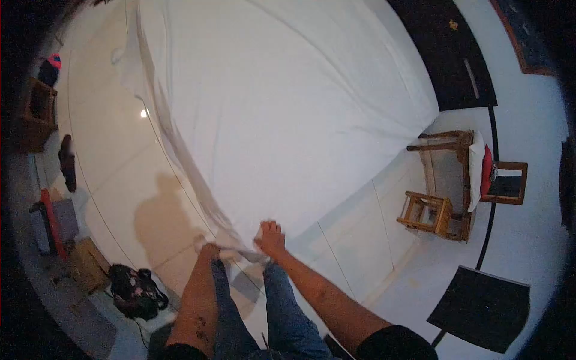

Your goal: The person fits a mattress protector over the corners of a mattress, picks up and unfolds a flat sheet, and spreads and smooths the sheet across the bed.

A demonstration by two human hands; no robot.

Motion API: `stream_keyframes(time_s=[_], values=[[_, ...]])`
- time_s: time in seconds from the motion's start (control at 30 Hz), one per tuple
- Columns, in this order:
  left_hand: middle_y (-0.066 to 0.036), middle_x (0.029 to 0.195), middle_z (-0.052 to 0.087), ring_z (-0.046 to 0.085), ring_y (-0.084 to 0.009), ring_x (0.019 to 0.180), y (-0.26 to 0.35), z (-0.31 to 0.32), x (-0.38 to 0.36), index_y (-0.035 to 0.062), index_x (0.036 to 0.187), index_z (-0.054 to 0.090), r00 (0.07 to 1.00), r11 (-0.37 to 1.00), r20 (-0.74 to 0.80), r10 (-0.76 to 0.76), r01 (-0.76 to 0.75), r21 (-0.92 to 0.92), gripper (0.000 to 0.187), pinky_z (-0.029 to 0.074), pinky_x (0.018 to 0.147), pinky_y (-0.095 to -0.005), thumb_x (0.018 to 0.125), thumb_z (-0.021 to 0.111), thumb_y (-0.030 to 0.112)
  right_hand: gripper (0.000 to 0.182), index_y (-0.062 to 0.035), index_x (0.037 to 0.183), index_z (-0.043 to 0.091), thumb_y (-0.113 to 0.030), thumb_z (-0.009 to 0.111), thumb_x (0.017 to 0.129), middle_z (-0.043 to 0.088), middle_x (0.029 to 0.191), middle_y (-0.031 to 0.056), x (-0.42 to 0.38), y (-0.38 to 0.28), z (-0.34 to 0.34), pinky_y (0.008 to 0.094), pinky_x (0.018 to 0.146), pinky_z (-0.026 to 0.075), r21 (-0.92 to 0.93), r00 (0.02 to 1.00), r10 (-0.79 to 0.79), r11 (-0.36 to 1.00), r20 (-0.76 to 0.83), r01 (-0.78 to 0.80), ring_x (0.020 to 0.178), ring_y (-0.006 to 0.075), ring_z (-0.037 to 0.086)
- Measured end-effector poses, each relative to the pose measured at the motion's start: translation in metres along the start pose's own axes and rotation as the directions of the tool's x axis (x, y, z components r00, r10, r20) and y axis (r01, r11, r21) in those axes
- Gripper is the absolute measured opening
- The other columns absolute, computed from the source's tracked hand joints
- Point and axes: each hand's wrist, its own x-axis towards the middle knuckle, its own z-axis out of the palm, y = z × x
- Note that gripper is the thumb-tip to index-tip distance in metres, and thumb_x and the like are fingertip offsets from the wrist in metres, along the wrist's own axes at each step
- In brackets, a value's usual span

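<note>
A white bed sheet (270,108) lies over the bed, with soft wrinkles across it and a loose edge hanging on the left side. At the near corner, my left hand (208,248) is closed on the sheet's loose hem, out to the left of the bed. My right hand (270,238) is at the corner itself, its fingers curled on the sheet. A strip of the cloth stretches between both hands, just in front of my knees.
Tiled floor (120,150) runs along the left side. On the right stand a small wooden stool (427,215), a wooden table (465,156) and a framed mirror (507,183). A black bag (137,292) lies at lower left; a dark flat panel (480,309) is at lower right.
</note>
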Motion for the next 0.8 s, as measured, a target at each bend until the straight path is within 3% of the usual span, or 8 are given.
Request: stream_keyframes(time_s=[0.1, 0.23, 0.3, 0.4, 0.6, 0.67, 0.77, 0.8], values=[[-0.009, 0.068, 0.053, 0.054, -0.0202, 0.062, 0.005, -0.084, -0.082, 0.0021, 0.079, 0.051, 0.980, 0.380, -0.083, -0.180, -0.009, -0.925, 0.019, 0.046, 0.058, -0.0338, 0.081, 0.046, 0.020, 0.073, -0.0131, 0.122, 0.028, -0.029, 0.065, 0.062, 0.025, 0.123, 0.0162, 0.000, -0.050, -0.004, 0.0515, 0.078, 0.037, -0.014, 0.987, -0.003, 1.000, -0.159, 0.001, 0.110, 0.0355, 0.030], [-0.006, 0.073, 0.053, 0.053, -0.0158, 0.061, -0.027, -0.155, -0.153, 0.0045, 0.080, 0.049, 0.926, 0.102, -0.192, -0.325, -0.167, -0.981, 0.012, 0.044, 0.054, -0.0273, 0.081, 0.047, 0.016, 0.089, -0.0302, 0.129, 0.011, -0.033, 0.067, 0.061, 0.007, 0.135, 0.0164, 0.041, -0.091, -0.020, 0.0600, 0.085, 0.027, 0.100, 0.989, 0.052, 0.994, -0.136, -0.039, 0.120, 0.0395, 0.016], [-0.008, 0.074, 0.054, 0.054, -0.0154, 0.064, -0.056, -0.194, -0.184, 0.0013, 0.083, 0.051, 0.933, 0.298, 0.063, -0.355, 0.177, -0.938, 0.014, 0.047, 0.058, -0.0296, 0.080, 0.046, 0.014, 0.091, -0.0146, 0.130, 0.013, -0.033, 0.067, 0.059, 0.013, 0.133, 0.0180, 0.075, -0.067, 0.021, 0.0591, 0.091, 0.016, 0.148, 0.987, -0.092, 0.983, -0.132, 0.111, 0.121, 0.0413, 0.008], [-0.010, 0.078, 0.055, 0.055, -0.0164, 0.067, -0.100, -0.233, -0.200, 0.0003, 0.085, 0.052, 0.901, 0.461, 0.067, -0.429, 0.282, -0.841, 0.016, 0.048, 0.059, -0.0296, 0.079, 0.048, 0.015, 0.099, -0.0083, 0.131, 0.009, -0.039, 0.067, 0.057, 0.016, 0.131, 0.0208, 0.091, -0.061, 0.019, 0.0586, 0.092, 0.011, 0.026, 0.987, -0.103, 0.995, 0.126, 0.100, 0.122, 0.0417, 0.001], [-0.009, 0.080, 0.055, 0.054, -0.0161, 0.070, -0.145, -0.314, -0.154, 0.0013, 0.091, 0.051, 0.879, 0.238, 0.013, -0.476, 0.143, -0.961, 0.021, 0.047, 0.063, -0.0290, 0.079, 0.049, 0.018, 0.102, -0.0156, 0.131, 0.009, -0.033, 0.073, 0.054, 0.014, 0.127, 0.0315, 0.108, -0.053, 0.014, 0.0577, 0.093, 0.013, 0.065, 0.923, -0.034, 0.998, 0.382, 0.010, 0.119, 0.0463, 0.001], [-0.008, 0.081, 0.055, 0.054, -0.0155, 0.072, -0.147, -0.394, -0.109, 0.0028, 0.092, 0.051, 0.906, 0.211, 0.113, -0.409, 0.214, -0.954, 0.020, 0.046, 0.063, -0.0289, 0.081, 0.047, 0.019, 0.063, -0.0152, 0.121, 0.037, -0.041, 0.056, 0.067, 0.037, 0.124, 0.0120, 0.131, -0.058, 0.022, 0.0506, 0.091, 0.026, -0.092, 0.880, -0.016, 0.993, 0.475, 0.068, 0.116, 0.0348, 0.029], [-0.009, 0.081, 0.056, 0.054, -0.0182, 0.072, -0.159, -0.448, -0.046, 0.0042, 0.091, 0.052, 0.986, 0.171, -0.059, -0.154, -0.032, -0.985, 0.027, 0.045, 0.064, -0.0324, 0.083, 0.044, 0.028, 0.055, -0.0032, 0.109, 0.047, -0.045, 0.047, 0.073, 0.048, 0.111, 0.0166, 0.190, -0.123, -0.029, 0.0392, 0.093, 0.029, 0.002, 0.851, 0.096, 0.994, 0.516, -0.114, 0.102, 0.0324, 0.047], [-0.010, 0.080, 0.056, 0.054, -0.0199, 0.073, -0.173, -0.469, -0.010, 0.0033, 0.091, 0.052, 0.976, 0.417, -0.054, -0.213, 0.041, -0.908, 0.032, 0.044, 0.066, -0.0338, 0.083, 0.042, 0.032, 0.044, -0.0050, 0.105, 0.051, -0.035, 0.047, 0.073, 0.051, 0.105, 0.0165, 0.217, -0.161, -0.058, 0.0381, 0.088, 0.034, 0.150, 0.952, -0.022, 0.988, 0.305, -0.025, 0.096, 0.0323, 0.049]])
